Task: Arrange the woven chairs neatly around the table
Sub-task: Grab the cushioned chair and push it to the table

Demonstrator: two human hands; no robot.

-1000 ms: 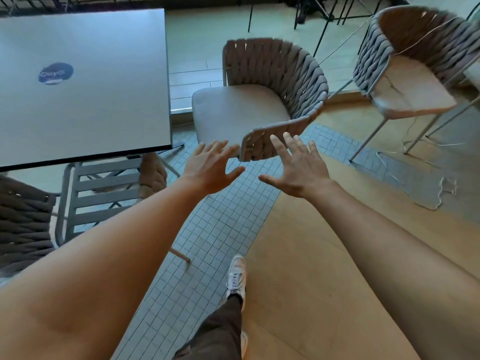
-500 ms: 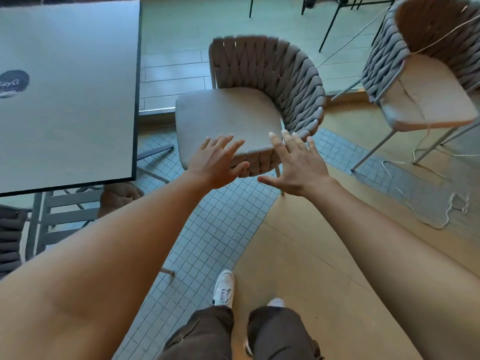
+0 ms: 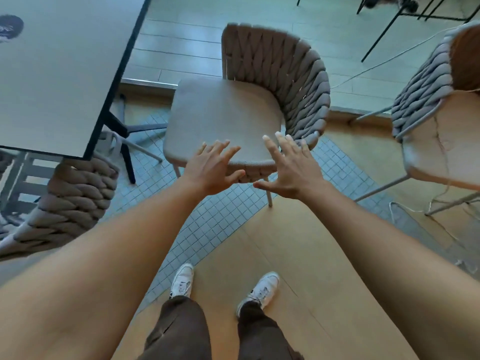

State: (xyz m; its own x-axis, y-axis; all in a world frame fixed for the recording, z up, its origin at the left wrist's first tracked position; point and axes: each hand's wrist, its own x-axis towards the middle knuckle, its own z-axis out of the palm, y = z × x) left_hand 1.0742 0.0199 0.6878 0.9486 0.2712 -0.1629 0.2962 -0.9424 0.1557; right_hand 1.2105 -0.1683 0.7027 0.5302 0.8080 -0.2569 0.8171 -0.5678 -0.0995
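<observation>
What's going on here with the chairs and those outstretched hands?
A person is tidying woven chairs around a table. Both hands are open, fingers spread, reaching for the middle chair: the left hand and the right hand sit over its near woven arm, and whether they touch it cannot be told. That chair stands beside the table's corner. Another chair is tucked at the table's near edge, and a third stands off to the right.

Soft, bright daylight with a cool cast over the far floor tiles [image 3: 181, 42]. Shadows are faint. The forearms bulge at the bottom corners from wide-angle stretch, and everything looks slightly soft.
</observation>
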